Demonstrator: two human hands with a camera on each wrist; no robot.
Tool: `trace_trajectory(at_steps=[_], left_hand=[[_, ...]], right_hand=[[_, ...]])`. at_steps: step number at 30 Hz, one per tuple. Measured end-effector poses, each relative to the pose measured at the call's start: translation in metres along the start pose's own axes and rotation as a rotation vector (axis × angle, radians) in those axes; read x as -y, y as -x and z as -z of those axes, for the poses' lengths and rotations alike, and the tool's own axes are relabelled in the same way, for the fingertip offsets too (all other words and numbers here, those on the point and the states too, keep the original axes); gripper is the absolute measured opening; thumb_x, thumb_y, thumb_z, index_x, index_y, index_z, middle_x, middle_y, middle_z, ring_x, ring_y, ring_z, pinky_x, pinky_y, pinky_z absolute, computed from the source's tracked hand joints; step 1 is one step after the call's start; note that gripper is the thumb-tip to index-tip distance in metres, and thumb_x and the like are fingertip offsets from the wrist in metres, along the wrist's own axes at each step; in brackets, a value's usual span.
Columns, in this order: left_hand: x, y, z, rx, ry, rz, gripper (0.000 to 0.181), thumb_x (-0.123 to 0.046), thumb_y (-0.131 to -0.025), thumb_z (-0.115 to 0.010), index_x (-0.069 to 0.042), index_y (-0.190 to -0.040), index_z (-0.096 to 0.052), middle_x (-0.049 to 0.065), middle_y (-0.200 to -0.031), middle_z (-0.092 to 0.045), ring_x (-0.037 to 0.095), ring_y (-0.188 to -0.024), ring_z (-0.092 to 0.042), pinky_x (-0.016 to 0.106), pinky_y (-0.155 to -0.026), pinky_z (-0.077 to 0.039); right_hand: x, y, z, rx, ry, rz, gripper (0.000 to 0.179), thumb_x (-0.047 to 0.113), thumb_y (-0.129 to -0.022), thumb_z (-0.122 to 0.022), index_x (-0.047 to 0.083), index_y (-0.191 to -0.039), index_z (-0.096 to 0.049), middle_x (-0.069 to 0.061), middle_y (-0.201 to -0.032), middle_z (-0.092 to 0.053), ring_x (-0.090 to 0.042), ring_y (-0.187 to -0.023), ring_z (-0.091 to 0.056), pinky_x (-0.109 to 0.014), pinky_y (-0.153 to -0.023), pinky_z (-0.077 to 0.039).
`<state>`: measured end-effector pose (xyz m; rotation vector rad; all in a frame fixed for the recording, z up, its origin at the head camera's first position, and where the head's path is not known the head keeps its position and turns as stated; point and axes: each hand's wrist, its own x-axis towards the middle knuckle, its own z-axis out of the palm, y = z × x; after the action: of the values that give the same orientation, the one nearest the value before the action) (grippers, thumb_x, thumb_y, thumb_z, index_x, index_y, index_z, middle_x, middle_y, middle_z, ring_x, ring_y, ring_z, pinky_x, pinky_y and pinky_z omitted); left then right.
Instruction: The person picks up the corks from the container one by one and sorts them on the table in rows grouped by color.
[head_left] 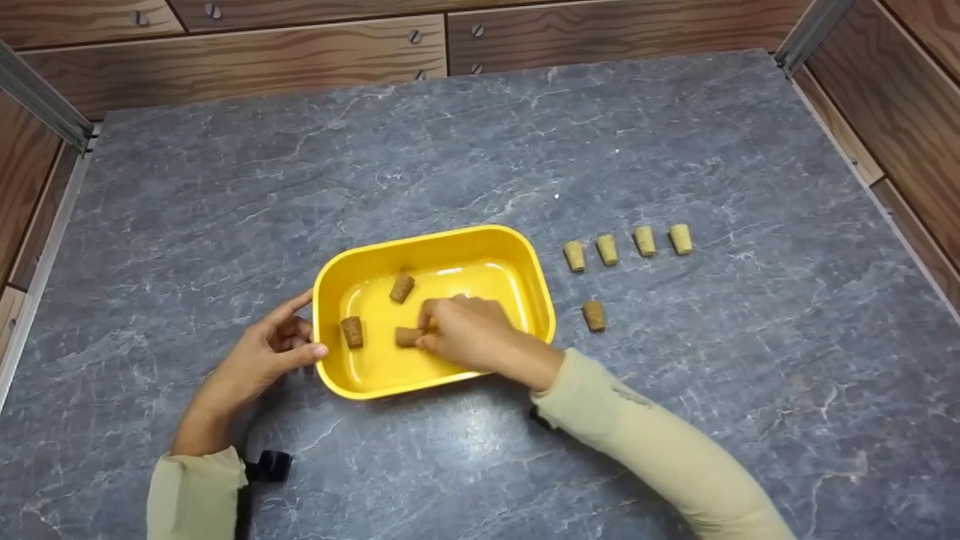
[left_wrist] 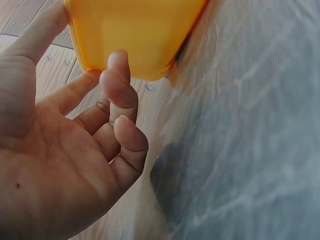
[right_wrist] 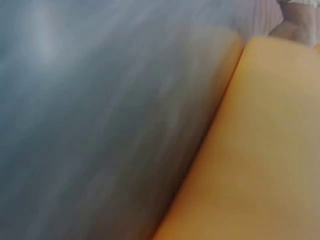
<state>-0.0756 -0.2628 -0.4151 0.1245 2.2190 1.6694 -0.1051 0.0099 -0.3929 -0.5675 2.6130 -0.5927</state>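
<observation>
A yellow plastic tub (head_left: 435,384) sits on the table, tilted slightly in the head view. My left hand (head_left: 255,360) holds its left end, thumb over the rim and index finger against the edge; in the left wrist view the other fingers (left_wrist: 131,134) curl beside the tub's outer wall (left_wrist: 135,35). Inside the tub, my right hand (head_left: 476,334) pinches a brown cork stopper (head_left: 407,337) between thumb and fingers, close over the floor. Two more brown corks lie in there, one near the back (head_left: 402,287), another by the left wall (head_left: 352,331). The right wrist view has only the tub's outside (right_wrist: 250,150).
Right of the tub, several paler tapered corks (head_left: 644,241) lie in a row on the grey marbled table (head_left: 300,172). A single brown cork (head_left: 594,316) lies below that row. Wood-patterned panels (head_left: 300,56) border the table at the back and sides.
</observation>
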Motion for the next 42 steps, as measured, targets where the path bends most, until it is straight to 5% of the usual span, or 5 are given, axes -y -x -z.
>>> trace_trajectory(at_steps=[9,15,24,42], left_hand=[[0.0,0.0,0.001,-0.006,0.0,0.001,0.073,-0.003,-0.087,-0.068,-0.003,-0.15,-0.031,0.003,-0.095,-0.059,0.007,-0.077,-0.056,0.02,-0.067,-0.048],[0.001,-0.001,-0.001,-0.002,0.002,0.0,0.073,-0.004,-0.087,-0.068,-0.003,-0.15,-0.031,0.002,-0.095,-0.059,0.008,-0.076,-0.055,0.021,-0.066,-0.047],[0.003,0.001,-0.001,0.004,0.012,-0.003,0.072,-0.003,-0.088,-0.067,-0.002,-0.15,-0.03,0.001,-0.096,-0.058,0.007,-0.076,-0.054,0.02,-0.068,-0.046],[0.0,0.0,0.001,-0.011,-0.029,0.024,0.072,-0.008,-0.088,-0.068,-0.006,-0.15,-0.032,0.003,-0.098,-0.058,0.009,-0.077,-0.053,0.02,-0.068,-0.046]], right_hand=[[-0.024,0.01,0.011,-0.027,0.031,-0.023,0.017,0.032,-0.087,-0.069,0.016,-0.092,-0.072,0.0,-0.088,-0.072,-0.018,-0.078,-0.062,-0.042,-0.068,-0.049],[-0.027,0.011,0.014,0.016,0.058,-0.009,0.038,0.037,-0.083,-0.073,0.02,-0.117,-0.066,-0.004,-0.093,-0.071,-0.02,-0.085,-0.062,-0.041,-0.067,-0.048],[-0.029,0.01,0.017,0.152,0.056,0.173,0.048,0.017,-0.087,-0.067,0.033,-0.131,-0.06,0.005,-0.075,-0.065,-0.011,-0.066,-0.054,-0.032,-0.059,-0.043],[-0.025,0.005,0.016,0.283,0.154,0.371,0.052,0.014,-0.09,-0.065,0.044,-0.131,-0.057,0.003,-0.088,-0.054,-0.012,-0.074,-0.045,-0.027,-0.063,-0.037]])
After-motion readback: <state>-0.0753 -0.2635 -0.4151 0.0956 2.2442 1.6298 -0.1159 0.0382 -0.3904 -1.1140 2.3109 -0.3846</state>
